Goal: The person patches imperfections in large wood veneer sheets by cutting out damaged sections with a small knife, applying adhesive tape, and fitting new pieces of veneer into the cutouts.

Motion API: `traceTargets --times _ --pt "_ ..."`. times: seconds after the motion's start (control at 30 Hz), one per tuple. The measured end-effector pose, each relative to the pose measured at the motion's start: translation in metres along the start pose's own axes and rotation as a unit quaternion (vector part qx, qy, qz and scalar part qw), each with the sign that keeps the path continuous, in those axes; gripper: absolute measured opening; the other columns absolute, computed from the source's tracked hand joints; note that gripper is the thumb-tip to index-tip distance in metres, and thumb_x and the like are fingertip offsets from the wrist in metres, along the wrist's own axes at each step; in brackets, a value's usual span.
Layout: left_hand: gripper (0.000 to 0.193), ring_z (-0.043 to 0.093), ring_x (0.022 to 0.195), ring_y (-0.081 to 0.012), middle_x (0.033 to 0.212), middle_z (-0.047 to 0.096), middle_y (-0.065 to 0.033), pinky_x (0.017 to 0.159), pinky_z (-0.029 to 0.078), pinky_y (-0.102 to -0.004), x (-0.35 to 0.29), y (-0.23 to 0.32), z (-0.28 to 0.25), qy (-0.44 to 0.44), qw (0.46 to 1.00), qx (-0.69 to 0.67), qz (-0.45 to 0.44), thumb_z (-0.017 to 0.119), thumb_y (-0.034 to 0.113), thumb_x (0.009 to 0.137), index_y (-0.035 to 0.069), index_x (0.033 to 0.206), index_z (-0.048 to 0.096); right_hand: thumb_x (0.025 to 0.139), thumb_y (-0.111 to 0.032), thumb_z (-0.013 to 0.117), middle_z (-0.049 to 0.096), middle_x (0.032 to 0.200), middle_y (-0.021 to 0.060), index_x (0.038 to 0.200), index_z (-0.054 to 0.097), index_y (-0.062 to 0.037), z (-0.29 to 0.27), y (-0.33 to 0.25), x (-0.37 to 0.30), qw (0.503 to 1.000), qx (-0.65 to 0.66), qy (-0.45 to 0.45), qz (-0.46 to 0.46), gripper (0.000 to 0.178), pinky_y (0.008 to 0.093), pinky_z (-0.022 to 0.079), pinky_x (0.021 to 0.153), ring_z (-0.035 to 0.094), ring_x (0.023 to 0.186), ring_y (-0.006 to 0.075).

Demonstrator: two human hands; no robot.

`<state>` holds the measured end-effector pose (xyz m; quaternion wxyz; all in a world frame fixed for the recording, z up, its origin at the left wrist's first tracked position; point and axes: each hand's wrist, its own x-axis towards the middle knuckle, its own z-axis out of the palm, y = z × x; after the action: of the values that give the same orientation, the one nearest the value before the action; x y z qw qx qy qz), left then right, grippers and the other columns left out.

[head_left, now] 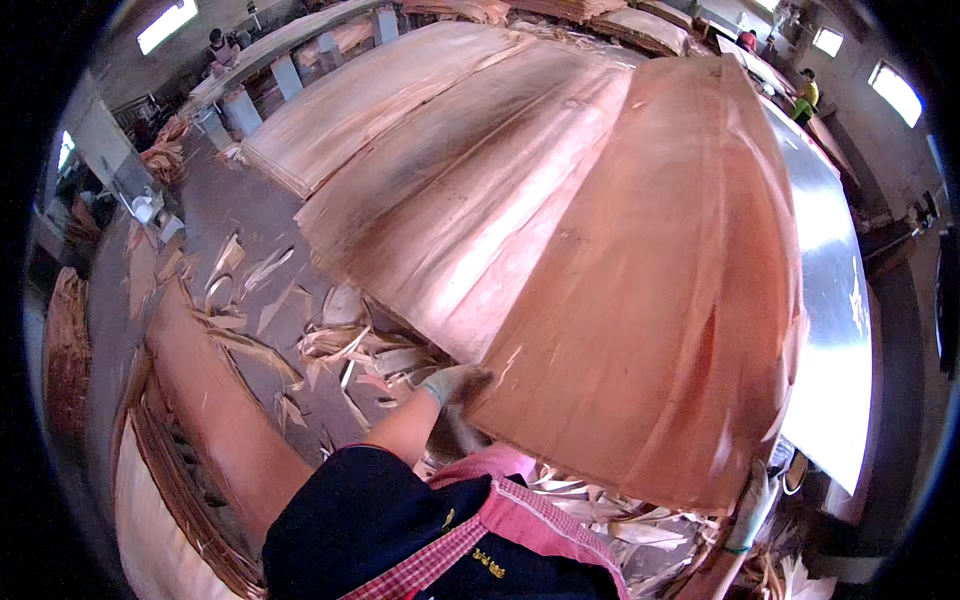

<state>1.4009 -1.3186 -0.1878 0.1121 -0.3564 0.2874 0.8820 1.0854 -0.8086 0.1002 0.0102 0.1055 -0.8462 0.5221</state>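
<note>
A large reddish-brown wood veneer sheet (640,290) stretches away in front of me, its near edge raised towards my body. My left hand (456,383), in a pale glove with darkened fingertips, is closed on the sheet's near left corner. At the near right corner my gloved right hand (757,500) grips the edge; its fingers are partly hidden by the veneer. Left of this sheet lies a stack of lighter veneer sheets (440,210), their surfaces wavy. A smooth, shiny pale panel (825,300) shows beyond the sheet's right edge.
Torn veneer strips (350,345) litter the floor on the left and around my feet. Curved veneer pieces (215,400) lean at the lower left. A long bench (285,45) runs along the back left. A person in yellow (807,97) stands far right, others farther back.
</note>
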Motion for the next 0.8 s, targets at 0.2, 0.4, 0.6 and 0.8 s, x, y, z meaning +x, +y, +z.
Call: traceTargets --times 0.2,0.4,0.6,0.8 --pt "0.043 0.069 0.083 -0.0203 0.102 0.07 -0.0113 0.078 0.057 -0.0369 0.061 0.056 0.183 0.003 0.997 0.028 0.078 0.071 0.025 0.086 0.0 0.119 0.059 0.095 -0.02 0.056 0.058 0.082 -0.0008 0.095 0.063 0.0015 -0.096 0.033 0.13 1.0 0.002 -0.012 0.021 0.022 0.0271 0.043 0.066 0.048 0.072 0.0101" --pt "0.046 0.069 0.088 -0.0207 0.107 0.069 -0.0115 0.083 0.056 -0.0356 0.158 0.083 0.312 -0.026 0.986 0.079 0.141 0.071 0.023 0.086 -0.001 0.123 0.058 0.095 -0.019 0.055 0.059 0.084 0.0008 0.096 0.062 0.0042 -0.175 0.061 0.25 1.0 0.0 0.003 0.015 0.024 0.0284 0.044 0.066 0.048 0.073 0.0114" --pt "0.048 0.063 0.103 -0.0175 0.114 0.066 -0.0085 0.093 0.049 -0.0329 0.224 0.099 0.413 -0.035 0.976 0.127 0.173 0.069 0.022 0.088 0.0 0.128 0.055 0.094 -0.015 0.054 0.06 0.085 0.001 0.095 0.062 0.0029 -0.231 0.089 0.328 1.0 -0.001 0.006 0.012 0.02 0.0272 0.045 0.066 0.05 0.074 0.0104" --pt "0.047 0.062 0.103 -0.0165 0.113 0.066 -0.0066 0.094 0.047 -0.0292 0.273 0.068 0.505 0.013 0.945 0.168 0.28 0.071 0.024 0.087 -0.001 0.125 0.058 0.09 -0.015 0.062 0.054 0.073 -0.0061 0.08 0.063 -0.0063 -0.292 0.173 0.404 0.998 0.054 0.012 -0.018 0.013 0.0237 0.039 0.056 0.045 0.063 0.0054"
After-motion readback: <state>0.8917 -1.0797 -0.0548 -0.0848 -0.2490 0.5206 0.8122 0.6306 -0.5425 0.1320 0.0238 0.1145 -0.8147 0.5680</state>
